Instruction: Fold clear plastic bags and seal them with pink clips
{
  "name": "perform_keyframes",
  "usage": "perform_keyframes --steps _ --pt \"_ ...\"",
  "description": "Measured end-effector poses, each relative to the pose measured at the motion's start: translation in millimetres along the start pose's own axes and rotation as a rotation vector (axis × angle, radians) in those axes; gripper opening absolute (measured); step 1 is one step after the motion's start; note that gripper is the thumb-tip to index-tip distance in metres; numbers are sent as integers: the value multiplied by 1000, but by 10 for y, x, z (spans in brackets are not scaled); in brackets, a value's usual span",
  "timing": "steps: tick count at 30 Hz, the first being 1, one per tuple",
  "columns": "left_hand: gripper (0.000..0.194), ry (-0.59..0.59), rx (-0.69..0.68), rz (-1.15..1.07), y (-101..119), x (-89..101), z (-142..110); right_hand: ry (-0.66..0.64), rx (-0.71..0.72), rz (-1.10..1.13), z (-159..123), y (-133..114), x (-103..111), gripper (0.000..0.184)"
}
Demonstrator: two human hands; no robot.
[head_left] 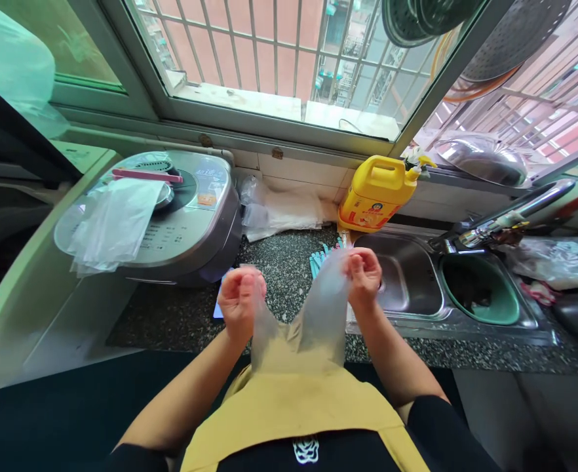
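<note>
1. The left hand (240, 298) is closed in a pinch, thumb against fingers, on one upper corner of a thin, translucent, colourless plastic bag (324, 305).
2. The right hand (364, 275) pinches the opposite upper corner in the same way, so both hands grasp the bag.
3. The bag is spread between them in front of the person's chest, its upper edge dipping in the middle; the lower part overlaps the plain mustard-yellow cloth apron (289, 400) in view, and the cloth shows through the film.
4. Beyond the hands lies the dark, speckled stone tabletop (279, 262). Slim turquoise strips (316, 264) lie on it near the right hand, partly behind the bag.
5. A flat blue object (217, 309) shows just beside the left hand, mostly hidden.
6. At the back, against the tiled wall, is a crumpled pile of clear plastic packaging (289, 208), with a big yellow plastic jug (375, 196) to its right.
7. Farther left sits a rounded, silver-grey electric cooker (191, 246); a stack of flat, whitish plastic bags (116, 219) and a pink-handled utensil (146, 176) rest on its lid.
8. To the right is a stainless-steel sink (397, 278) with a round green plastic basin (509, 313) in its second bowl.
</note>
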State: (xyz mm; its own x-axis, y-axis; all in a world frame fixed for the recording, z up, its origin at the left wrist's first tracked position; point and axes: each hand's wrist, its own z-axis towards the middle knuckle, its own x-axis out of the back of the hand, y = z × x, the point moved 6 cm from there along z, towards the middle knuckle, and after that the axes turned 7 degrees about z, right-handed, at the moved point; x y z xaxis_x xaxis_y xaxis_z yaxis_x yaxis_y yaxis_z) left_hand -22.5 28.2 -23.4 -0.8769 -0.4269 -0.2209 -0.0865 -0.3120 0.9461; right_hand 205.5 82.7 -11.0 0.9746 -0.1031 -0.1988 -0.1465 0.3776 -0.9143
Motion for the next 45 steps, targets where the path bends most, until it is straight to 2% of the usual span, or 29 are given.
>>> perform_keyframes --steps 3,6,9,12,15,17,19,22,25,31,36,40,45 --pt "27 -127 114 -53 -155 -210 4 -72 -210 106 19 269 -196 36" --pt "29 -213 269 -97 -328 -396 56 -125 -450 310 43 415 -300 35" --pt "28 -272 488 -184 -518 -516 60 -182 -632 512 0 380 -228 38" --pt "26 -327 579 -248 -578 -580 -22 -303 -647 620 -103 242 -45 45" --pt "26 -412 492 -272 -509 -665 -116 -417 -671 600 -216 233 38 51" --pt "28 -478 451 -274 -485 -738 -165 -432 -734 560 -254 323 -16 48" --pt "31 -511 468 -263 -511 -790 -190 -405 -761 540 -245 418 -128 42" --pt "34 -489 499 -218 -548 -797 -174 -409 -722 515 -219 501 -323 40" --pt "31 -479 456 -181 -477 -778 -141 -445 -713 468 -249 551 -446 45" --pt "20 -469 297 -197 -274 -740 -90 -355 -753 505 -287 575 -479 42" --pt "18 -432 218 -126 -269 -717 -60 -336 -735 513 -259 514 -532 38" --pt "19 -394 159 -89 -267 -721 -20 -372 -738 489 -249 508 -585 41" --pt "22 -449 108 -22 -244 -743 11 -354 -735 489 -218 505 -570 40"
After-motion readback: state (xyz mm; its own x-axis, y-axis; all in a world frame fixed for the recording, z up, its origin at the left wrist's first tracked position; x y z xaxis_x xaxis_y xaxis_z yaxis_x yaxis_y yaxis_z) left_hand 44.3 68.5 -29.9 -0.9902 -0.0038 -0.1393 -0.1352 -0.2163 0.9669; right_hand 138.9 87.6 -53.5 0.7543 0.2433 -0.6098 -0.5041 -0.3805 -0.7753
